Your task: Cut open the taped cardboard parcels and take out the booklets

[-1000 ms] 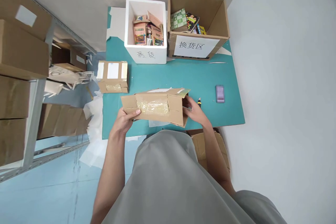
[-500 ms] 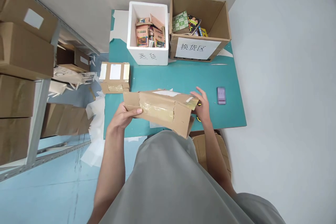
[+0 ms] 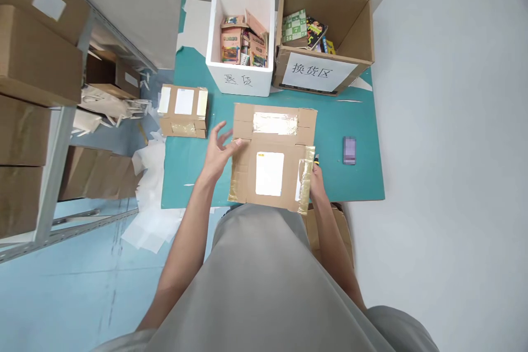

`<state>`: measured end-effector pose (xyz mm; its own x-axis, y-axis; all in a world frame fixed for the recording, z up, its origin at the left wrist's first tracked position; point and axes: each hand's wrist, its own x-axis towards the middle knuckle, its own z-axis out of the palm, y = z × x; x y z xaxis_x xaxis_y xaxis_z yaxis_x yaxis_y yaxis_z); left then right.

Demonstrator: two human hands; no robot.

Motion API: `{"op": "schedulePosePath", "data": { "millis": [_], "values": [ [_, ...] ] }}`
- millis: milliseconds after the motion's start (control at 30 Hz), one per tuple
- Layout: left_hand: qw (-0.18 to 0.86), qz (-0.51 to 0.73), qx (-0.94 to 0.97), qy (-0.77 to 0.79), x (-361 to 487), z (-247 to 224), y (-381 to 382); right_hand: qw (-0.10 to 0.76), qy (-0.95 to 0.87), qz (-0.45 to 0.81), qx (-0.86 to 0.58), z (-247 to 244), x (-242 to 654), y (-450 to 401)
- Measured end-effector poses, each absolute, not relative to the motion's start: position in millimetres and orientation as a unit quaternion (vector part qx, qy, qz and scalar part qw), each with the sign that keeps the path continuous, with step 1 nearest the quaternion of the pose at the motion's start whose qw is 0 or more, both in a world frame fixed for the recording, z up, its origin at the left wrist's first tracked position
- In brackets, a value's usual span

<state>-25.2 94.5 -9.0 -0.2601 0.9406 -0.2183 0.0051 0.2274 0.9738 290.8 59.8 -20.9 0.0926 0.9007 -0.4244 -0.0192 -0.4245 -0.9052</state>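
Observation:
A flat cardboard box (image 3: 249, 168) is in front of me at the table's near edge, its white label facing up and a taped flap spread out on the far side. My left hand (image 3: 218, 153) is open at its left edge, fingers apart and the thumb touching the cardboard. At the right edge, my right hand (image 3: 317, 180) is closed around a black-and-yellow box cutter (image 3: 316, 160), of which only the top end shows. That hand is beside the box's gold-taped edge; the box hides part of its fingers.
A smaller taped box (image 3: 196, 102) lies at the table's left. Behind stand a white foam box (image 3: 239, 83) and a cardboard carton (image 3: 342, 69), both holding books. A phone (image 3: 349, 150) lies on the right. Shelving with cartons (image 3: 41, 66) stands left.
The box has turned from its taped side to lie label up, flap pointing away. My left hand has loosened from its grip and spread its fingers; my right hand has moved down along the right edge.

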Motion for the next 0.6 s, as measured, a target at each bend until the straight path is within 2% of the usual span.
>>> {"op": "schedulePosePath", "data": {
  "millis": [100,267,433,533,600],
  "values": [
    [0.597,0.451,0.267,0.607,-23,-29,89,0.395,-0.303,0.603,-0.624,-16,291,65],
    [0.701,0.407,0.215,0.545,-13,-43,66,0.376,-0.309,0.598,-0.637,-9,294,75],
    [0.679,0.441,0.184,0.557,-6,-43,50,0.357,-0.406,0.592,-0.597,-14,296,79],
    [0.659,0.466,0.180,0.563,-4,-38,50,0.324,-0.498,0.502,-0.628,-23,293,80],
    [0.642,0.478,0.192,0.568,0,-32,53,0.331,-0.530,0.403,-0.668,-27,284,78]
  ]
}}
